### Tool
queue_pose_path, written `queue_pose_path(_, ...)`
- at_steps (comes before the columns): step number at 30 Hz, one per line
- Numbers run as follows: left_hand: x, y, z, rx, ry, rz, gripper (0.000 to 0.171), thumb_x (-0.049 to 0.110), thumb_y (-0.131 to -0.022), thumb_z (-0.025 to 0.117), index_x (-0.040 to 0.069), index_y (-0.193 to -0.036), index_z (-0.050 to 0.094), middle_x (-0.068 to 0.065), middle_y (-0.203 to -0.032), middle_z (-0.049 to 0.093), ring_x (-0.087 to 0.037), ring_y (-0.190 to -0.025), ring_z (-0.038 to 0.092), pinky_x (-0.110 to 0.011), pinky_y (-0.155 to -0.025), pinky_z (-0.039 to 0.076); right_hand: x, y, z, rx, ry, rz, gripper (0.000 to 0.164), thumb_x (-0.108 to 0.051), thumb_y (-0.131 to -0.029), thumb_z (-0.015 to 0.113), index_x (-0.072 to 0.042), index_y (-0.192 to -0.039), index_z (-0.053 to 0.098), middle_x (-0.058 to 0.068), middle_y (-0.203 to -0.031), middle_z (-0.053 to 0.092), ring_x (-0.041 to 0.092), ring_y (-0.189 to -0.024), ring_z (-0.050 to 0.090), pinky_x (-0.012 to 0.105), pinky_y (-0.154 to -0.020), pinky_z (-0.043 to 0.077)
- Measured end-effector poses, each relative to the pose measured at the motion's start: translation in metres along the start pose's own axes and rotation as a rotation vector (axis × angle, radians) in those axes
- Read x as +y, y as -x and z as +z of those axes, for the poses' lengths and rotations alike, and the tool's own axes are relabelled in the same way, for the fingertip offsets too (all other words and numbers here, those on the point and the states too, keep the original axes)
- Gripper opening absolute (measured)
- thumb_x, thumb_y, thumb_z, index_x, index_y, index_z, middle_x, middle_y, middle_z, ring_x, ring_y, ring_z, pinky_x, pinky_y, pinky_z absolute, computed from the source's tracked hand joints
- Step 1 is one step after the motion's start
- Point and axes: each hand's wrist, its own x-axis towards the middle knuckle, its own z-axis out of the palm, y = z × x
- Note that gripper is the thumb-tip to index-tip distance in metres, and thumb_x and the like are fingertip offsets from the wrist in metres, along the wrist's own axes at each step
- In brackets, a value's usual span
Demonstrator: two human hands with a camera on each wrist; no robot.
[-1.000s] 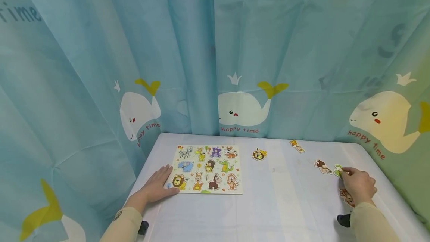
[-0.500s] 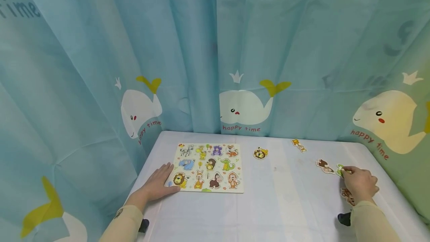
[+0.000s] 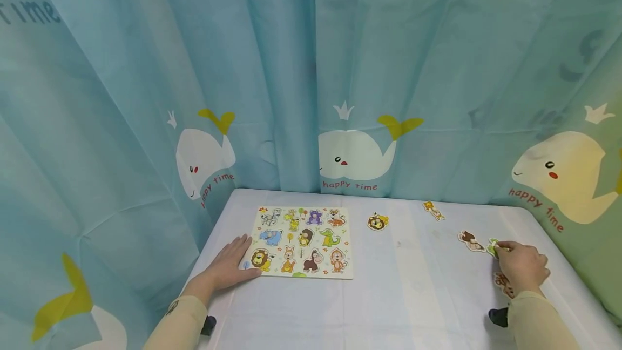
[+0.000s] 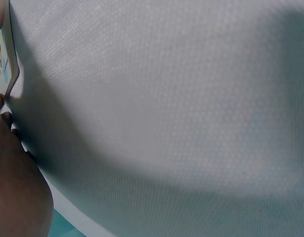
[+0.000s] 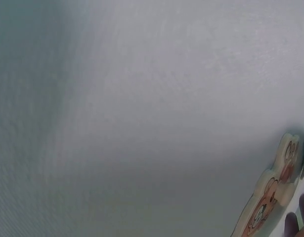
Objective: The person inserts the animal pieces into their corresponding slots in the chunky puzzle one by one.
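Note:
My left hand (image 3: 228,264) lies spread along the left edge of a pale animal puzzle board (image 3: 291,274), its thumb on the lower left corner. In the left wrist view, fingers (image 4: 16,173) and a sliver of the board edge (image 4: 12,64) show at the left. On the far right of the table, my right hand (image 3: 524,266) pinches a small green puzzle piece (image 3: 492,246), partly hidden by the fingertips. A brown piece (image 3: 470,241) lies just left of it. Close under the right wrist is a brown-orange animal piece (image 3: 504,285); the right wrist view shows a wooden animal piece (image 5: 264,202) at its lower right.
A lion piece (image 3: 377,221) lies right of the board. Further back is an orange-and-white piece (image 3: 433,210). Behind the white-covered table (image 3: 389,307) hangs a blue whale-print curtain (image 3: 272,96). A dark object (image 3: 498,317) shows beside the right sleeve, another (image 3: 208,325) beside the left.
The head view has shifted slightly. Both hands keep their places, the left on the board and the right at the green puzzle piece.

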Motion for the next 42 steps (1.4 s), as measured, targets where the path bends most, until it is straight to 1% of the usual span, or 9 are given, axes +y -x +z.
queue_pose_path(5, -0.003, -0.001, 0.001, 0.0, -0.001, -0.007, 0.108, 0.063, -0.085, 0.071, 0.003, -0.162, 0.024, -0.019, -0.168, 0.019, -0.041, -0.155, 0.012, -0.057, -0.125, 0.011, -0.003, -0.004, 0.001, 0.042, -0.024, -0.02, 0.044, -0.026, -0.104, 0.051, 0.01, -0.128, 0.06, 0.039, -0.121, 0.043, 0.06, -0.115, 0.031, 0.07, -0.087, 0.028)
queue_pose_path(9, -0.005, -0.001, 0.002, -0.001, -0.009, -0.011, 0.109, 0.064, -0.085, 0.07, 0.003, -0.162, 0.024, -0.018, -0.168, 0.019, -0.04, -0.155, 0.013, -0.057, -0.125, 0.012, -0.013, -0.006, 0.005, 0.05, -0.05, -0.058, 0.047, -0.031, -0.103, 0.054, 0.009, -0.126, 0.063, 0.038, -0.122, 0.044, 0.059, -0.116, 0.03, 0.07, -0.088, 0.027)
queue_pose_path(15, -0.006, 0.0, 0.004, 0.004, 0.0, -0.007, 0.108, 0.062, -0.084, 0.071, 0.003, -0.162, 0.025, -0.019, -0.168, 0.02, -0.041, -0.155, 0.014, -0.058, -0.125, 0.012, -0.039, -0.001, 0.024, 0.068, -0.044, -0.103, 0.044, -0.032, -0.101, 0.059, 0.007, -0.117, 0.068, 0.033, -0.118, 0.048, 0.056, -0.115, 0.034, 0.068, -0.089, 0.029)
queue_pose_path(20, -0.005, 0.001, 0.004, 0.008, 0.003, -0.003, 0.107, 0.062, -0.084, 0.072, 0.003, -0.161, 0.026, -0.019, -0.168, 0.021, -0.041, -0.154, 0.014, -0.058, -0.125, 0.012, -0.06, 0.006, 0.043, 0.057, -0.02, -0.142, 0.039, -0.03, -0.099, 0.064, 0.006, -0.11, 0.07, 0.03, -0.115, 0.049, 0.052, -0.112, 0.037, 0.065, -0.089, 0.032)
queue_pose_path(26, -0.005, 0.001, 0.004, 0.015, -0.004, 0.007, 0.107, 0.062, -0.085, 0.071, 0.002, -0.161, 0.026, -0.019, -0.168, 0.021, -0.041, -0.154, 0.014, -0.057, -0.125, 0.013, -0.077, 0.015, 0.062, 0.061, 0.013, -0.213, 0.036, -0.03, -0.096, 0.067, 0.005, -0.104, 0.072, 0.031, -0.116, 0.052, 0.051, -0.11, 0.04, 0.064, -0.089, 0.034)
queue_pose_path(30, -0.006, 0.0, 0.005, 0.019, -0.007, 0.016, 0.107, 0.062, -0.085, 0.071, 0.001, -0.161, 0.026, -0.02, -0.167, 0.021, -0.041, -0.154, 0.014, -0.057, -0.125, 0.013, -0.086, 0.02, 0.069, 0.06, 0.027, -0.226, 0.035, -0.03, -0.095, 0.069, 0.005, -0.099, 0.073, 0.032, -0.116, 0.053, 0.051, -0.111, 0.041, 0.064, -0.089, 0.035)
queue_pose_path(34, -0.006, 0.0, 0.004, 0.019, -0.008, 0.018, 0.107, 0.062, -0.085, 0.071, 0.001, -0.161, 0.026, -0.02, -0.167, 0.021, -0.041, -0.154, 0.014, -0.057, -0.125, 0.013, -0.091, 0.022, 0.074, 0.043, 0.049, -0.224, 0.031, -0.028, -0.093, 0.073, 0.003, -0.092, 0.073, 0.03, -0.113, 0.054, 0.049, -0.109, 0.042, 0.064, -0.089, 0.036)
queue_pose_path(37, -0.006, -0.001, 0.005, 0.019, -0.011, 0.019, 0.107, 0.062, -0.085, 0.071, 0.002, -0.161, 0.026, -0.02, -0.167, 0.021, -0.041, -0.154, 0.015, -0.056, -0.125, 0.013, -0.092, 0.022, 0.078, 0.039, 0.062, -0.224, 0.029, -0.028, -0.091, 0.075, 0.001, -0.088, 0.073, 0.029, -0.111, 0.055, 0.048, -0.108, 0.043, 0.064, -0.087, 0.036)
queue_pose_path(42, -0.005, 0.0, 0.004, 0.017, -0.012, 0.016, 0.106, 0.062, -0.085, 0.071, 0.002, -0.161, 0.026, -0.02, -0.168, 0.021, -0.041, -0.154, 0.014, -0.057, -0.125, 0.013, -0.091, 0.021, 0.08, 0.035, 0.06, -0.22, 0.027, -0.028, -0.091, 0.075, -0.001, -0.088, 0.073, 0.029, -0.112, 0.056, 0.048, -0.108, 0.042, 0.066, -0.088, 0.034)
